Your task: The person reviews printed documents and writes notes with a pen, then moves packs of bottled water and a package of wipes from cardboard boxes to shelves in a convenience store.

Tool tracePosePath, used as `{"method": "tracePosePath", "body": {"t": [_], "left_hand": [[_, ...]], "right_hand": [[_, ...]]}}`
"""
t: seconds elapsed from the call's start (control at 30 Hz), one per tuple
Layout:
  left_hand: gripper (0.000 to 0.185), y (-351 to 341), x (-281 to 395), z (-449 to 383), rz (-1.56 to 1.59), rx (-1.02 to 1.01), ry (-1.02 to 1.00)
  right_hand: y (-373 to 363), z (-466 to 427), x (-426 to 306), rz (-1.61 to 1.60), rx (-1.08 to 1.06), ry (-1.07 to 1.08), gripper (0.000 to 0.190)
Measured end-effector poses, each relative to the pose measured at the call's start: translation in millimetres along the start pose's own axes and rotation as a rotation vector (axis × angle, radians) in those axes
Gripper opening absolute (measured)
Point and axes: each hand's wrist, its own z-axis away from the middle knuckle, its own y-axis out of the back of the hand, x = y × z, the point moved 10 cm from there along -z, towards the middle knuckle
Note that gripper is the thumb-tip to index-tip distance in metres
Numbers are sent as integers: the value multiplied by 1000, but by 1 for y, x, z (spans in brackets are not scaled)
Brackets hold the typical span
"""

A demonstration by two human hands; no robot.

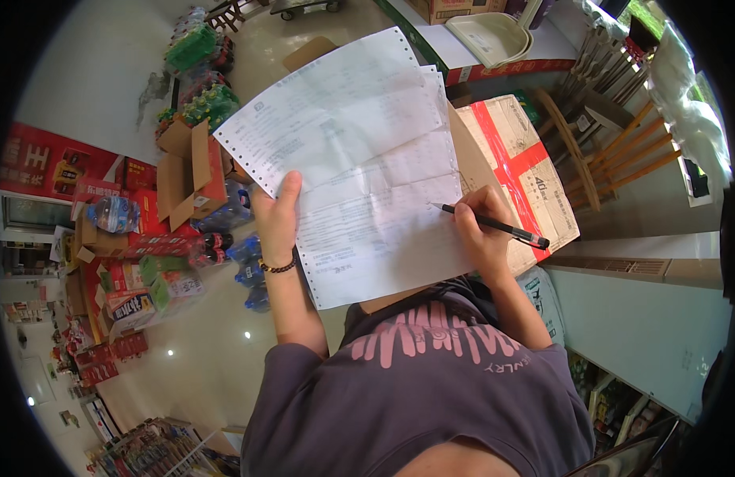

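My left hand (279, 220), with a dark bead bracelet at its wrist, grips the left edge of several overlapping printed paper sheets (373, 149). The thumb lies on top of the paper. The sheets have punched holes along their side edges, show fold creases and bear small print. In my right hand (483, 229) is a black pen (504, 228), its tip at the right part of the lower sheet, near a small mark. Brown cardboard (471, 155) shows behind the sheets on the right.
A carton with red tape (516, 161) stands right of the papers. To the left are an opened cardboard box (191, 176), bottled drinks (248, 268) and red cartons. A counter holding a cream dustpan (489, 36) is at the upper right, and a pale cabinet (635, 322) at the lower right.
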Motion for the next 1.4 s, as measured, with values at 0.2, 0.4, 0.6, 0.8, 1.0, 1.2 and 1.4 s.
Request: {"method": "tracePosePath", "body": {"t": [0.2,0.4,0.6,0.8,1.0,1.2,1.4], "left_hand": [[38,-2,8,-2,-6,-15,-53],[38,-3,11,-4,-44,-27,-75],[41,-4,10,-6,-57,-62,-59],[43,-3,10,-7,-61,-77,-70],[43,-6,18,-8,-74,-58,-115],[40,-8,11,-5,40,-70,-16],[39,-9,14,-4,79,-64,-34]], "right_hand": [[1,0,-2,54,-2,27,12],[1,1,-3,13,-4,10,12],[1,2,-5,2,1,10,11],[0,2,-8,6,-14,14,11],[1,2,-10,-1,-18,33,11],[2,2,-5,-26,-22,28,10],[4,2,1,-12,-9,29,12]]}}
